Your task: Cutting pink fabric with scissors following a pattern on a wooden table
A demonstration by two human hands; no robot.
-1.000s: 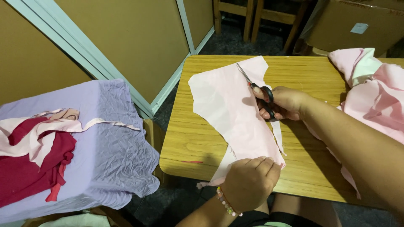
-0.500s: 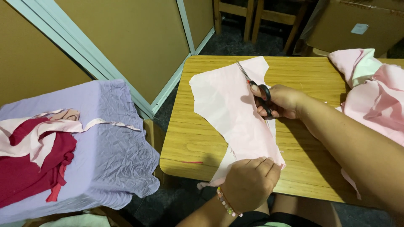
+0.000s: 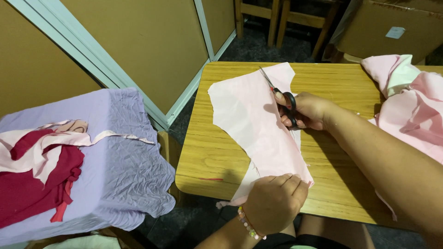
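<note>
Black-handled steel scissors [image 3: 281, 99] gripped in right hand [image 3: 310, 110], blades partway up flat pale pink fabric piece [image 3: 258, 124] on wooden worktop [image 3: 217, 152]; left hand [image 3: 274, 203] fingers clamped on near edge; far stretch uncut.

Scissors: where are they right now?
Head view, centre-right: the scissors are in the right hand, blades over the far part of the pink fabric piece on the wooden table.

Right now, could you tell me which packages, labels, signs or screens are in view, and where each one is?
Cardboard box: top right, behind the table, large, brown, only partly in view.
Label: stuck on the box's front, small, pale, rectangular, slightly tilted.
No signs or screens in view.
</note>
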